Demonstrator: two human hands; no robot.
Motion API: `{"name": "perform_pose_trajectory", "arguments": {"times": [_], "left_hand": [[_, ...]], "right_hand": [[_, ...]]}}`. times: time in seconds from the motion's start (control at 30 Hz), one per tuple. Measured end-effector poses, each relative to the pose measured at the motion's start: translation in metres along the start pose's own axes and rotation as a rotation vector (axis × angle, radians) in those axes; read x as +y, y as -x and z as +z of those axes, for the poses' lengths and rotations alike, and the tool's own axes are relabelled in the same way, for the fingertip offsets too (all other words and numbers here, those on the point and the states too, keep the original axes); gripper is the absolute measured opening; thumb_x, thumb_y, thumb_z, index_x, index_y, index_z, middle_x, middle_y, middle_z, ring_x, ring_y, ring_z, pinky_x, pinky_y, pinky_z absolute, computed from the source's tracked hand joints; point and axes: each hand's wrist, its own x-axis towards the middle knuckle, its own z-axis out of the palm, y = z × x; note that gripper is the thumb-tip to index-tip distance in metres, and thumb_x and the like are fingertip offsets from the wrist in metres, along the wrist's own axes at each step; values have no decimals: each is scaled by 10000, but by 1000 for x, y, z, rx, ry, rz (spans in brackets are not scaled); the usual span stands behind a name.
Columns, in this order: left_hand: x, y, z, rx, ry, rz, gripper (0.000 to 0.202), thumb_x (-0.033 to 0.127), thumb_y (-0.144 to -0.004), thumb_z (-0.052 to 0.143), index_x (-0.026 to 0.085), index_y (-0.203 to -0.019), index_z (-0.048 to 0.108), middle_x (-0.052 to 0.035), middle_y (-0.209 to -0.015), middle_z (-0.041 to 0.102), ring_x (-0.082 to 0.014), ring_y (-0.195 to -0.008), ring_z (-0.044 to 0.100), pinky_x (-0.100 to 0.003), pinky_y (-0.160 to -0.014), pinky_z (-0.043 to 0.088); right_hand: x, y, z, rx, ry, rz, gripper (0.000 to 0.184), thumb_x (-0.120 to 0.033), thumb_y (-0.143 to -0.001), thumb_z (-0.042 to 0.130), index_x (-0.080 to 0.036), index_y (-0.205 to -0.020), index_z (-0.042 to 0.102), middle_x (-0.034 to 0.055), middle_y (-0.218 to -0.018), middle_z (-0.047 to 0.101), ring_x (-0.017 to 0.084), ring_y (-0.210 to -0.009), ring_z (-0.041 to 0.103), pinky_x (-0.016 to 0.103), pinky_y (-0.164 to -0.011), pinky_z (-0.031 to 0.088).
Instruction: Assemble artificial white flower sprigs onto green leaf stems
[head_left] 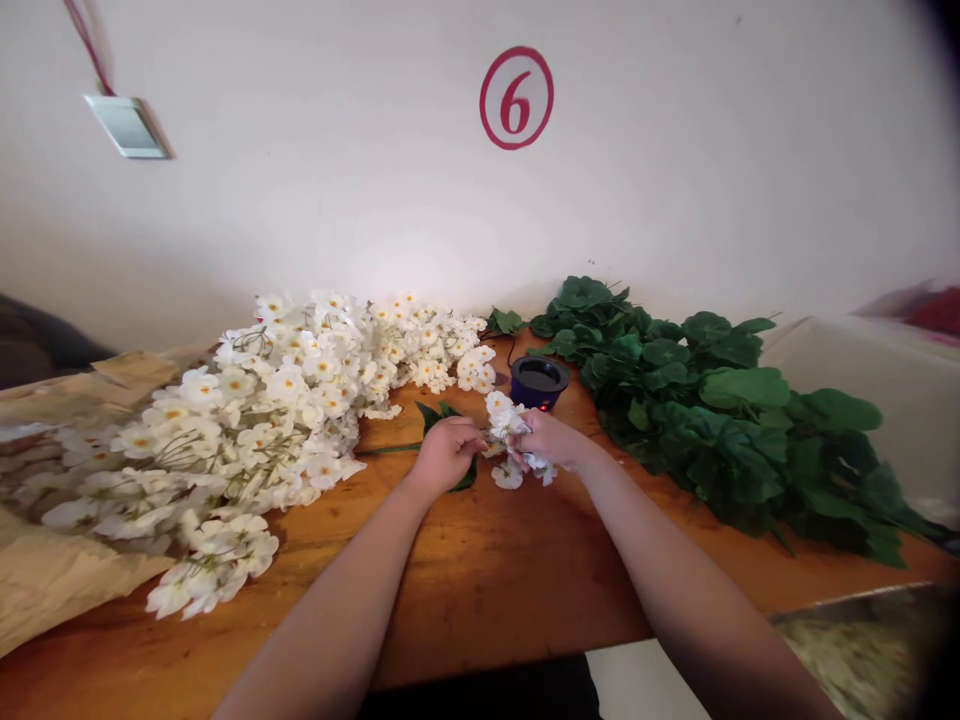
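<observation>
My left hand (448,450) is closed around a green leafy stem (394,449), which sticks out to the left past my wrist. Dark green leaves (465,476) show above and below that hand. Close by on the right, my right hand (546,440) is closed on a cluster of white artificial flowers (507,472), its blooms fanning out around the fingers. The two hands nearly meet over the table. Just behind the right hand stands a small dark blue pot (540,380) with a black rim and a red light on its front. My fingertips are partly hidden by petals.
White flowers with yellow centres (292,400) are heaped on the left, beside brown paper (67,580). Green leaf stems (712,420) lie piled along the right. The wooden table (487,590) meets a white wall (337,180) marked with a red circled 6 (516,98).
</observation>
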Motion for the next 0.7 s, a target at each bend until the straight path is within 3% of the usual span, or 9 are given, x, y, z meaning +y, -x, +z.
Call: {"name": "perform_pose_trajectory", "arguments": {"times": [0.37,0.7], "left_hand": [[16,0,0,85,-27,37,250,44,-795,504,177,-646,654,-19,-636,549,-148,-678,525,-259,-651,400],[8,4,9,117,78,-39,250,56,-806,484,177,-641,628,-14,-651,543,-136,-665,518,-246,-624,401]], "right_hand": [[0,-1,0,72,-39,-23,155,-280,-719,614,-189,-667,499,-32,-500,567,99,-441,485,214,-447,372],[13,-10,4,100,4,-15,210,-354,-779,611,-199,-676,514,-20,-535,588,112,-461,520,215,-454,389]]}}
